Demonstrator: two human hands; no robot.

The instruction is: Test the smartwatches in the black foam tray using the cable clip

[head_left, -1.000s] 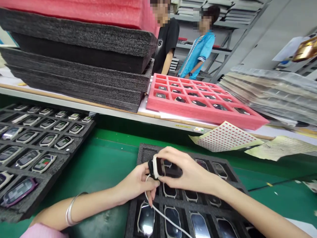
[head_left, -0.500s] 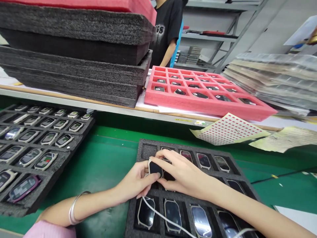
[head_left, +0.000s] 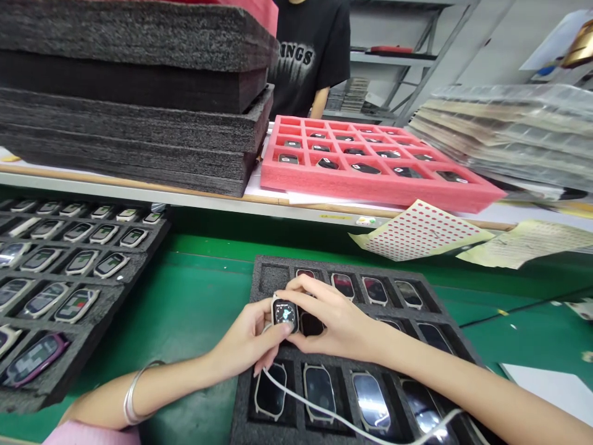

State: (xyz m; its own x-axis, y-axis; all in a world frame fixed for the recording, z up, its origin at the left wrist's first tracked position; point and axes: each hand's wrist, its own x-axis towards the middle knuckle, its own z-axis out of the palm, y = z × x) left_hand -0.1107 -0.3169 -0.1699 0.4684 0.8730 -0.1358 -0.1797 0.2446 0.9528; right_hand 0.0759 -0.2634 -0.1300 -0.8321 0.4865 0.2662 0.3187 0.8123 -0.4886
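Between both hands is a smartwatch body (head_left: 284,313) without a strap, its screen lit with a watch face. My left hand (head_left: 259,334) grips it from the left, thumb on the lower part of the screen. Fingers of my right hand (head_left: 327,315) close on its upper and right edges. A white cable (head_left: 296,398) runs from under my left hand across the tray toward the lower right; its end is hidden by the fingers. Below lies a black foam tray (head_left: 273,279) with several dark-screened watch bodies (head_left: 319,390) in its compartments.
Another black foam tray (head_left: 109,296) of watch bodies lies at left. On the shelf above stand stacked black foam trays (head_left: 139,117), a pink foam tray (head_left: 370,193) with watch parts and stacked clear plastic trays (head_left: 509,136). A dotted sheet (head_left: 417,235) hangs over the shelf edge. A person (head_left: 308,62) stands behind.
The watch screen, dark before, now shows a lit face. Both hands keep their hold on it. The person behind appears more squarely in view.
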